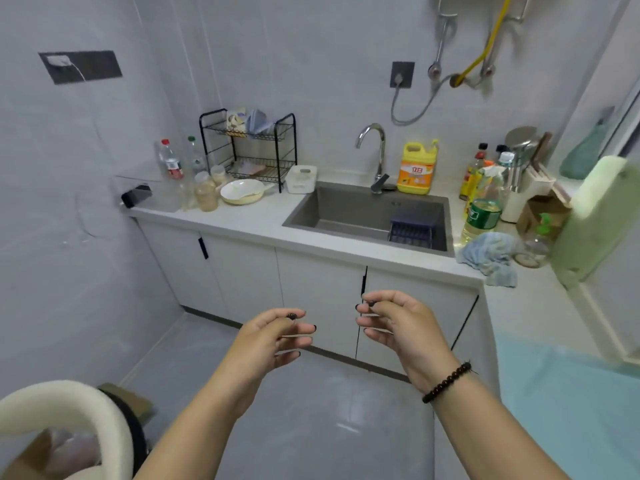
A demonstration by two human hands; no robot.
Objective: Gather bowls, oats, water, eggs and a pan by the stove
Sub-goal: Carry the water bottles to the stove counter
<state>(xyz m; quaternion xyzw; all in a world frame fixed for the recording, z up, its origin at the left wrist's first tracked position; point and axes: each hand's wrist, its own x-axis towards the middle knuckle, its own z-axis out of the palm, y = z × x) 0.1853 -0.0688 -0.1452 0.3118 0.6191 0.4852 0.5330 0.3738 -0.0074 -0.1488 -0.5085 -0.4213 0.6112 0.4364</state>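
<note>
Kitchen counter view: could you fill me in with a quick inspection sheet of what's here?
Surface: pale counter with a grey sink set in it.
Job's things: cream pan and water bottle left of the sink; bowls, oats, eggs not identified.
Clutter: yellow detergent jug, dish rack, blue cloth, oil bottle.
Hands: left hand and right hand raised before the cupboards, fingers loosely curled, holding nothing.
Cables: grey cord from the wall socket; yellow hose.
Surroundings: grey tiled walls and floor.
</note>
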